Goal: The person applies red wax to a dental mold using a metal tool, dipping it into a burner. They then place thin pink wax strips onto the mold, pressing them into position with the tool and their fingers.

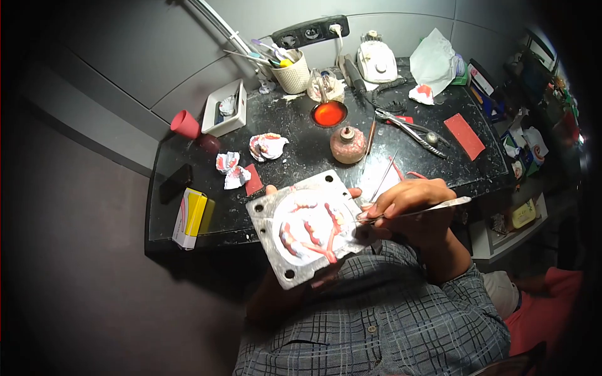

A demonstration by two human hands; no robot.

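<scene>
**benchlurker:** Head view: what have the two hands got?

**waxnerd:** The left hand [323,282] is mostly hidden under a square metal mould plate [268,219]. You only see fingertips curling over its near and far edges, so it's clamped on the plate and holding it tilted over the lap, just off the counter [295,128] edge. White plaster fills the middle of the plate, with pink wax ridges [313,235] set in it. The right hand [407,200] sits right beside the plate, fingers pinched shut on a thin metal tool [433,207]. The tool's tip is at the right side of the plaster and its handle pokes out past the hand. The hands are close together but don't touch.

**benchlurker:** And the stuff around them?

**waxnerd:** Just beyond the right hand there's a round pinkish burner [348,144], with a red dish [330,113] further back. Metal pliers [414,131] and a red wax sheet [464,136] lie beyond and to the right of it. Beyond the left hand are some plaster casts [268,145], and a yellow box [191,216] sits off to its left. A beige brush cup [293,72] is well back by the wall.
</scene>
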